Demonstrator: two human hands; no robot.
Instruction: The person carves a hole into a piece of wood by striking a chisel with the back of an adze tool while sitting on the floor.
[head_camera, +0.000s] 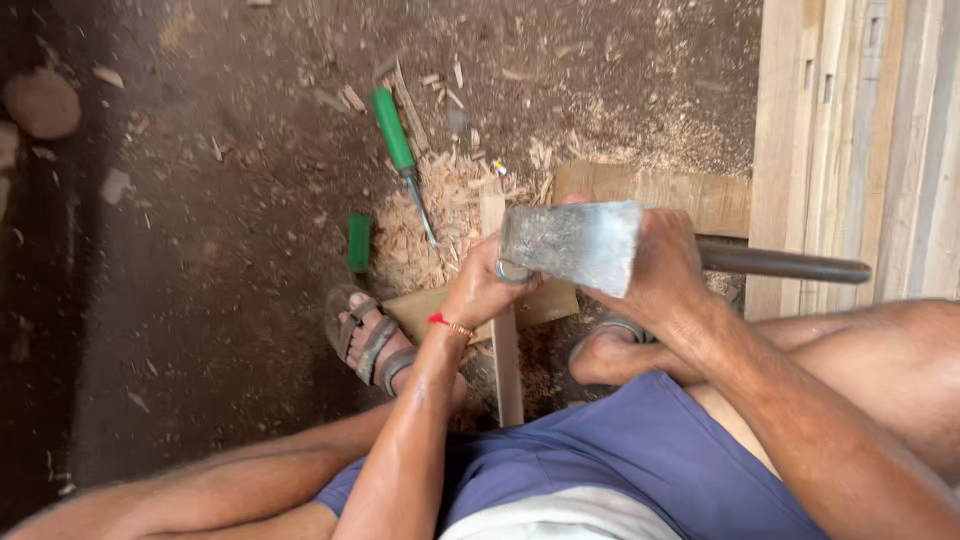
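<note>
While both hands grip, right hand (665, 262) clamped on the axe (575, 245) near its head and left hand (487, 285) closed around the upright wood strip (505, 350) between the sandalled feet, a glancing blade could likely cut left-hand fingers just beside it.

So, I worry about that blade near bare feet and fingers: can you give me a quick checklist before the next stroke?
1. Right hand grips the axe close behind its head: ok.
2. Left hand clear of the blade: not ok, it is at the blade's lower corner.
3. Wooden strip held steady: cannot tell, the hands hide the hold.
4. Feet out of the way: not ok, the sandalled foot is beside the strip.
5. Green-handled chisel out of reach of the work: ok, lying on the floor.
</note>
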